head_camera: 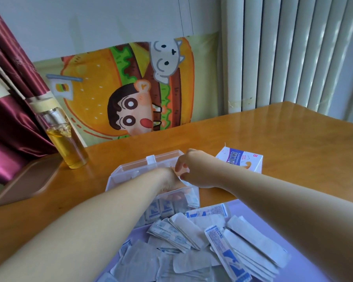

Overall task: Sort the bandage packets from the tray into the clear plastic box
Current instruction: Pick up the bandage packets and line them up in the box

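Observation:
A clear plastic box (130, 176) stands open at the table's middle, its lid (161, 158) tipped back. Several bandage packets (163, 208) stand upright inside it, seen through the front wall. My left hand (168, 180) reaches down into the box, its fingers blurred behind the wall. My right hand (196, 169) hovers over the box's right rim, thumb and finger pinching a white packet edge (183, 181) between the two hands. In front of the box lies a lavender tray (247, 208) with a loose pile of white and blue bandage packets (192, 241).
A white bandage carton (240, 160) sits right of the box. A glass bottle of yellow liquid (64, 137) stands at the left, and a brown flat slab (27, 180) lies near the table's left edge. A cartoon cloth and a radiator are behind the table.

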The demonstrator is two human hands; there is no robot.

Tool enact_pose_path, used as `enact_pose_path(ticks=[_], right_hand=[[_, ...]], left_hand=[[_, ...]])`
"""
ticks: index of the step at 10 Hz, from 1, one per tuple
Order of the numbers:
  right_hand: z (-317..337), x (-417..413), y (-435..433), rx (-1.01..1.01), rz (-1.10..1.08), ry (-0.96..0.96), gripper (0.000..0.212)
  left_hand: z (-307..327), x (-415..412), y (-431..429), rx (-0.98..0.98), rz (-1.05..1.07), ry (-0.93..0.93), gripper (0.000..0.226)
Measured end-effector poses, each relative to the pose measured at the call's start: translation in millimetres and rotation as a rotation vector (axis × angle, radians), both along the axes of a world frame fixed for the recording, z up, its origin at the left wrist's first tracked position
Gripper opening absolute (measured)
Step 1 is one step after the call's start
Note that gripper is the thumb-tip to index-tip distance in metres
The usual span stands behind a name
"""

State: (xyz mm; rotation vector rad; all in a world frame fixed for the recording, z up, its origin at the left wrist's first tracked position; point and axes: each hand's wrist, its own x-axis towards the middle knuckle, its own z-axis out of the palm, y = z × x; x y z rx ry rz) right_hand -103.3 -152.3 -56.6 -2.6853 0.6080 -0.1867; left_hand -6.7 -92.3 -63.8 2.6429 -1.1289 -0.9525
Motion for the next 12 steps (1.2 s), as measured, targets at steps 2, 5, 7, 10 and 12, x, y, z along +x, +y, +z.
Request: enact_pose_path(ticks=[2,5,7,10,12], right_hand=[[0,0,1,-0.009,0.001,0.001,0.031],[2,-1,2,-0.009,0.004,0.011,0.030],[0,1,-1,-0.009,0.003,0.011,0.030],[8,7,6,-0.452,0.169,0.179,0.034],[19,27,11,-0.544,0.322,0.592,0.035]], left_hand=[[0,4,0,-0.030,-0.095,-0.254,0.035],[6,6,-4,0.109,-0.146,-0.209,0.029],[-2,20,0,-0.012,-0.114,-0.131,0.019],[3,16,2,0.245,-0.439,-0.266,0.009],[-9,37,8,0.103,-0.460,-0.316,0.033]])
